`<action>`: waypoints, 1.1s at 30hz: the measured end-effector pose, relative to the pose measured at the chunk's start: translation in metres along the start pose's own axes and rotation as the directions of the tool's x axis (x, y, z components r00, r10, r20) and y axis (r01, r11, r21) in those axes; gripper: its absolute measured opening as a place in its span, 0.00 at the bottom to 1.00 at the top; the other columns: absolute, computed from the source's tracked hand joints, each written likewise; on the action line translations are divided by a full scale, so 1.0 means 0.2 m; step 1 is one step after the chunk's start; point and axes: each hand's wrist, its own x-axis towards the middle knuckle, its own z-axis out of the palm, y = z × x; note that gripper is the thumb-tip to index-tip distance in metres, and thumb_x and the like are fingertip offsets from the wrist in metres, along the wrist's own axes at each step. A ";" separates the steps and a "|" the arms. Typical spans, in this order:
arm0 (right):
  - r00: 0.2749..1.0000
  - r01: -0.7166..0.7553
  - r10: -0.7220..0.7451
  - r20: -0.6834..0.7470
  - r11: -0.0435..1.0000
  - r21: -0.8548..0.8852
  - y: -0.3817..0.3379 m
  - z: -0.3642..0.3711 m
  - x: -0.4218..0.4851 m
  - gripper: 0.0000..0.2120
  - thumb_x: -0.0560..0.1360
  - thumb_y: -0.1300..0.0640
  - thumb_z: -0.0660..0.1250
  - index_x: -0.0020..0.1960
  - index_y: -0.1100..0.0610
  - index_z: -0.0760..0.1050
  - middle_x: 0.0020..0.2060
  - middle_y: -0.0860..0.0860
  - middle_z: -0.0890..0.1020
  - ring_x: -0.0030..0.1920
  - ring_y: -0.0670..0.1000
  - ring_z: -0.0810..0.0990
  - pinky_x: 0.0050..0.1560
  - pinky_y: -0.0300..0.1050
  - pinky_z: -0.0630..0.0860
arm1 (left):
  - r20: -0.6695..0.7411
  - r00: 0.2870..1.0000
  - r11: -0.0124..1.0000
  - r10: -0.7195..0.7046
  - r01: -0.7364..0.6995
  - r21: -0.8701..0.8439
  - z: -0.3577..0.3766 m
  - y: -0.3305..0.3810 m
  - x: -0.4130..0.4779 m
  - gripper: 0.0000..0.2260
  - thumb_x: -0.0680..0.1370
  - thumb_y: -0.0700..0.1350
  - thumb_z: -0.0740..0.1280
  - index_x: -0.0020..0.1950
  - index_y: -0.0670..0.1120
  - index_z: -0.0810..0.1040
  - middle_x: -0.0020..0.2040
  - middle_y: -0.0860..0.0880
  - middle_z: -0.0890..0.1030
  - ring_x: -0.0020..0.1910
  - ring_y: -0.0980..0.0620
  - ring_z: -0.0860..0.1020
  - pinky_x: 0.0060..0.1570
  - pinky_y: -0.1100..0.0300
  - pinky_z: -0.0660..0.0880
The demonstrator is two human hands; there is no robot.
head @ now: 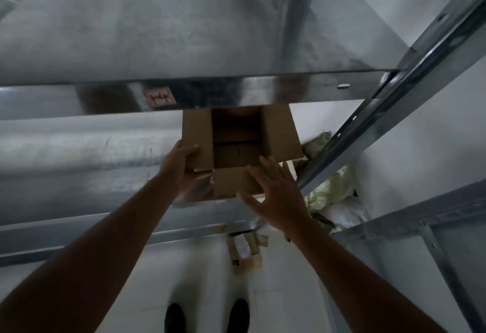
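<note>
A person is taking hold of an open cardboard box (236,127) at the right end of a metal shelf (79,169), left hand (181,168) curling round its left flap (197,133), right hand (276,196) spreading fingers over the near flap (230,182), probably needing a grip next.

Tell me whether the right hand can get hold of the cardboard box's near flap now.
Probably yes. The right hand hovers open over the near flap of the cardboard box, with nothing between them. The upper shelf covers only the box's far end, and the left hand grips the left flap.
</note>
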 end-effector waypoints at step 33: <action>0.995 0.079 -0.078 0.070 0.997 -0.015 -0.36 -0.12 0.02 0.28 0.83 0.43 0.54 0.79 0.56 0.64 0.78 0.56 0.66 0.81 0.57 0.56 0.80 0.55 0.49 | -0.026 0.838 0.546 0.545 -0.332 0.769 -0.06 -0.05 -0.44 0.17 0.81 0.54 0.64 0.67 0.47 0.77 0.68 0.49 0.77 0.65 0.51 0.74 0.59 0.59 0.69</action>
